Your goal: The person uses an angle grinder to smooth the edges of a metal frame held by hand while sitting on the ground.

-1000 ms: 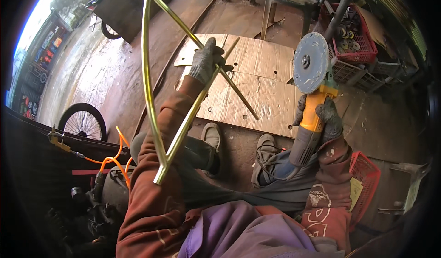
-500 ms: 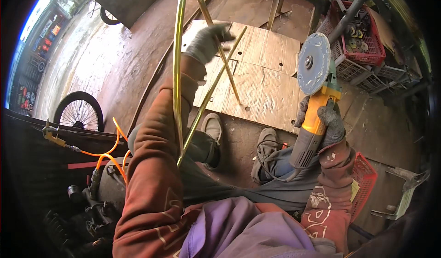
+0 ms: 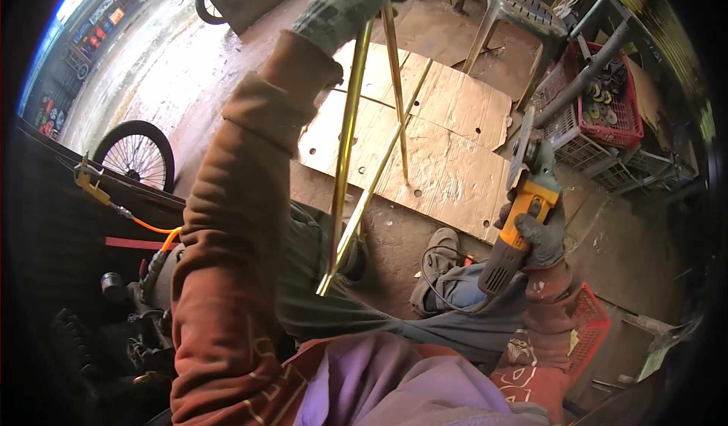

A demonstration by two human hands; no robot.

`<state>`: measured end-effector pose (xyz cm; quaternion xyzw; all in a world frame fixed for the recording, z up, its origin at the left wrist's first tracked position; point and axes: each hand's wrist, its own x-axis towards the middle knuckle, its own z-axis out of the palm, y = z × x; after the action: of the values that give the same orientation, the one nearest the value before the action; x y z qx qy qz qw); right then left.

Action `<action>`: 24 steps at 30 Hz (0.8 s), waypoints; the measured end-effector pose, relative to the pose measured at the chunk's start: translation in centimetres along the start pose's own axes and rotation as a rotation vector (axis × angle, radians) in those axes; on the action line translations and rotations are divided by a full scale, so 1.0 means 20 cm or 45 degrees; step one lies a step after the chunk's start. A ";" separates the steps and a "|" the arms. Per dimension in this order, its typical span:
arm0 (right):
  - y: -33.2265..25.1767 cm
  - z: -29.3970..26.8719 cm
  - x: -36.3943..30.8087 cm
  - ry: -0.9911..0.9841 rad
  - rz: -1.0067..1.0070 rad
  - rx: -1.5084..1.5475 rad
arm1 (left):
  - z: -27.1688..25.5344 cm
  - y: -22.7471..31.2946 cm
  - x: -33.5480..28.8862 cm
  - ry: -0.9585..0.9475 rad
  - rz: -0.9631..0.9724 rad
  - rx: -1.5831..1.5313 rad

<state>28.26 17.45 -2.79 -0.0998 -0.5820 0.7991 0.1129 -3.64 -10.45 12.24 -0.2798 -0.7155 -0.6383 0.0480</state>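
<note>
My left hand (image 3: pixel 345 7), in a grey knit glove, reaches to the far top of the view with its fingers wrapped round the upper end of a gold metal tube frame (image 3: pixel 346 149). The frame's shiny long tubes slant down toward my lap, and two of them cross over the cardboard. At the right, my gloved right hand (image 3: pixel 544 238) grips a yellow and grey angle grinder (image 3: pixel 535 198) by its body. Its cutting disc (image 3: pixel 523 142) points away from me and shows nearly edge-on. The frame and the grinder are apart.
Flattened cardboard (image 3: pixel 455 130) covers the floor ahead. Beyond it stands a plastic stool (image 3: pixel 523 5). A red crate (image 3: pixel 626 123) with discs is at the far right, another red crate (image 3: pixel 591 327) by my right arm. An orange air hose (image 3: pixel 152 227) and a wheel (image 3: pixel 135 157) are at the left.
My left hand has moved farther away and closed round the frame's top, and the tubes have shifted right. The grinder has turned, so its disc went from face-on to nearly edge-on.
</note>
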 end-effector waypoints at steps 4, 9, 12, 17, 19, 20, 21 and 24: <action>0.09 -0.05 -0.04 0.084 -0.015 -0.097 | 0.09 -0.02 0.08 0.114 0.000 -0.149; 0.23 -0.07 -0.08 0.130 0.047 0.099 | 0.18 -0.01 0.02 0.034 0.056 -0.159; 0.29 -0.06 -0.07 0.152 0.087 0.164 | 0.20 0.06 -0.06 -0.042 0.128 -0.058; 0.29 0.00 -0.01 -0.048 0.175 0.095 | 0.21 0.12 -0.13 -0.046 0.141 0.085; 0.26 0.07 -0.02 -0.052 0.215 -0.077 | 0.23 0.13 -0.12 -0.105 0.144 0.089; 0.24 0.11 -0.03 -0.092 0.265 -0.186 | 0.24 0.14 -0.13 -0.130 0.148 0.087; 0.22 0.16 -0.06 -0.171 0.294 -0.191 | 0.26 0.15 -0.14 -0.082 0.388 0.160; 0.15 0.31 -0.11 -0.319 0.462 -0.298 | 0.33 0.19 -0.20 -0.176 0.266 -0.301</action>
<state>28.41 10.27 -3.61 -0.1153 -0.6527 0.7395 -0.1177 3.39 -5.59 12.66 -0.3996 -0.6042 -0.6887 0.0313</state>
